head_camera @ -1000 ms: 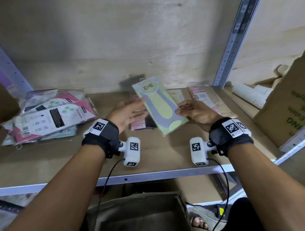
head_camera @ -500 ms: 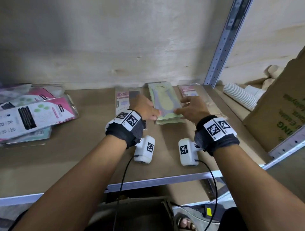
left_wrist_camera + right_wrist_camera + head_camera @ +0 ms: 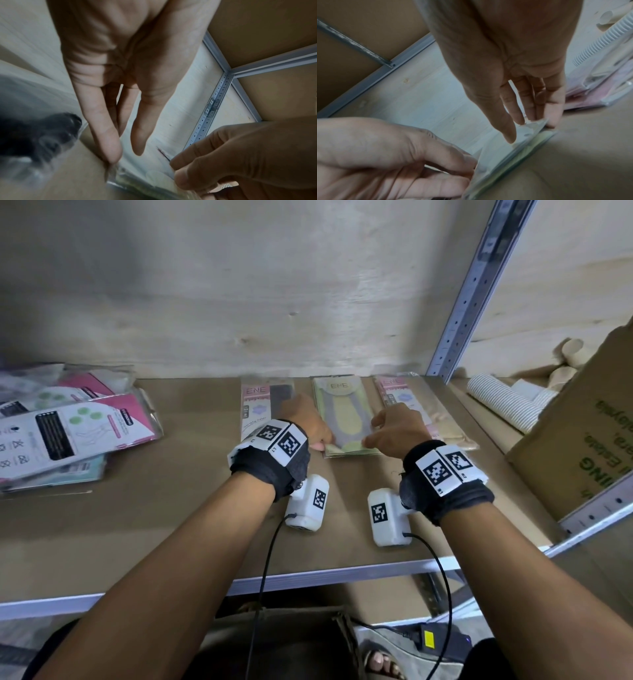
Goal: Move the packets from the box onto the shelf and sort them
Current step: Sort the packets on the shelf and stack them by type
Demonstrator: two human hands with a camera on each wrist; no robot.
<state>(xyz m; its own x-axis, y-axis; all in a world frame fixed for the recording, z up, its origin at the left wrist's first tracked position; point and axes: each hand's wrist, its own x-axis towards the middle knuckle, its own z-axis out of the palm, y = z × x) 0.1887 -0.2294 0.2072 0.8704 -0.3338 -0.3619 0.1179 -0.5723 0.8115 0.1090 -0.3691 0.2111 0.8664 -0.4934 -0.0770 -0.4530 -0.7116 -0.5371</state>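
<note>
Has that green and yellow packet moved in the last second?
Yes. The green and yellow packet went from tilted in the air down flat onto the brown shelf board, toward the back wall.

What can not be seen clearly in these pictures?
- Green packet, near end: head view, both hands cover its corners.
- Packet count in that stack: both wrist views, blurred.
- Dark packet, lower part: head view, left hand hides it.
- Box contents: head view, arms hide them.
- Left pile: head view, cut by the edge.
</note>
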